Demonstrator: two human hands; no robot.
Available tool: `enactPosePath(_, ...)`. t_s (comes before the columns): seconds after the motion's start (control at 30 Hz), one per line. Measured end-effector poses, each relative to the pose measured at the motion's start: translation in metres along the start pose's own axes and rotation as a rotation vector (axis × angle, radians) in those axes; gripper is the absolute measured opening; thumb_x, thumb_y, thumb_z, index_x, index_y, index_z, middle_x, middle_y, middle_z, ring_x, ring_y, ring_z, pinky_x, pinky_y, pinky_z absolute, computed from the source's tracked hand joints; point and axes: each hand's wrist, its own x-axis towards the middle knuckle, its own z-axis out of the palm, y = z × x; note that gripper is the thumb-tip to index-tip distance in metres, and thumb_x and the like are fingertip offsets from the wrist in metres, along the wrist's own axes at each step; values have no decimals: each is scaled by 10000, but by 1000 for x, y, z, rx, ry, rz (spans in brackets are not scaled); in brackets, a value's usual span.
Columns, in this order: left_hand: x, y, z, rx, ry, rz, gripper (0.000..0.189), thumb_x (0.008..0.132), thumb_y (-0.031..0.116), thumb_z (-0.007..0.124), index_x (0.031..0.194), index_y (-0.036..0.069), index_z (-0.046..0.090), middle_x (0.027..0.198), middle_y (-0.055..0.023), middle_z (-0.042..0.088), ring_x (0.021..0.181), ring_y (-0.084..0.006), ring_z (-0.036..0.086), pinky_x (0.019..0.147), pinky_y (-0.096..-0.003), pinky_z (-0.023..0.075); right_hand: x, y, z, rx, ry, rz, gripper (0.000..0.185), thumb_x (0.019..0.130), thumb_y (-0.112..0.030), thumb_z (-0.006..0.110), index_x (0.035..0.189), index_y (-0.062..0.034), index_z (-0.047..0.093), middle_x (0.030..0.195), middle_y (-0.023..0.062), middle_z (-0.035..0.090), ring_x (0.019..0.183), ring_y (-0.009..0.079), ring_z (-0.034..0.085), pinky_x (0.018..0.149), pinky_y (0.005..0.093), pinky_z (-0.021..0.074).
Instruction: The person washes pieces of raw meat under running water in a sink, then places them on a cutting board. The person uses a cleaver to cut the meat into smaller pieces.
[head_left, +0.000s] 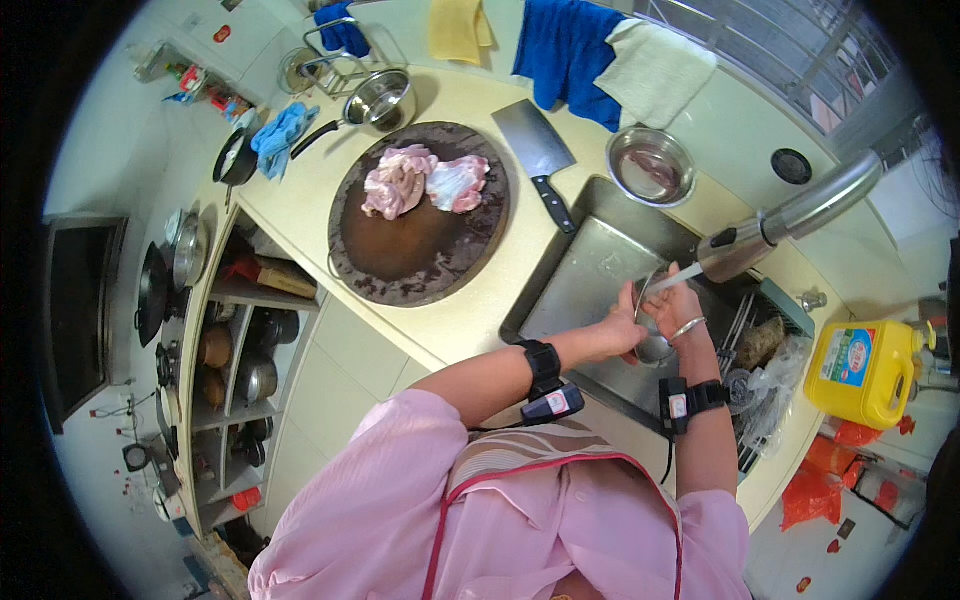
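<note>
Over the stainless steel sink (566, 281), my left hand (624, 330) holds a small shiny metal bowl (654, 349) by its left side. My right hand (673, 304) is at the bowl's upper right, its fingers curled at the opening; whether it grips anything is hidden. A stream of water (675, 278) runs from the pull-out faucet (735, 247) onto the fingers and the bowl. On the counter behind the sink stands a metal bowl of raw meat (651, 171) in liquid. Two pieces of raw meat (397, 182) lie on the round wooden chopping board (409, 259) to the left.
A cleaver (534, 139) lies between board and sink, its handle by the sink rim. A saucepan (380, 101) stands behind the board. Right of the sink are a rack (784, 307), a plastic bag (772, 382) and a yellow jug (862, 373). Towels (568, 60) hang at the back.
</note>
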Motion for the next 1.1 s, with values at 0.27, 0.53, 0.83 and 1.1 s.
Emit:
enactPosePath(0.27, 10, 11, -25, -183, -46, 9, 840, 783, 4, 492, 1378, 180, -75, 1215, -224, 404, 874, -306, 568, 550, -411, 537, -57, 9, 8, -630, -514, 15, 670, 899, -556, 206, 1225, -16, 432, 1231, 121, 462, 1136, 226, 420, 949, 332, 302)
enactPosePath(0.53, 34, 6, -36, -477, 3, -81, 489, 831, 64, 428, 1284, 64, 244, 924, -215, 575, 634, -306, 613, 460, -363, 529, -51, 11, -26, -1267, 644, -838, 613, 760, -247, 610, 1228, 51, 350, 1216, 260, 416, 1170, 372, 357, 962, 461, 287)
enactPosePath(0.83, 38, -27, -22, -48, 188, 89, 320, 821, 163, 551, 1069, -24, 474, 706, -99, 572, 504, -145, 543, 398, -248, 452, -62, 29, -60, -165, 190, -53, 316, 790, -54, 457, 1088, 49, 429, 841, 180, 586, 558, 241, 604, 385, 299, 486)
enactPosePath(1.1, 53, -15, -39, 52, 101, -34, 339, 813, 133, 524, 1105, -25, 452, 757, -141, 587, 524, -171, 568, 440, -290, 478, -57, 19, -37, -261, 202, -226, 294, 821, -79, 469, 1103, -3, 433, 835, 147, 587, 564, 229, 600, 374, 296, 492)
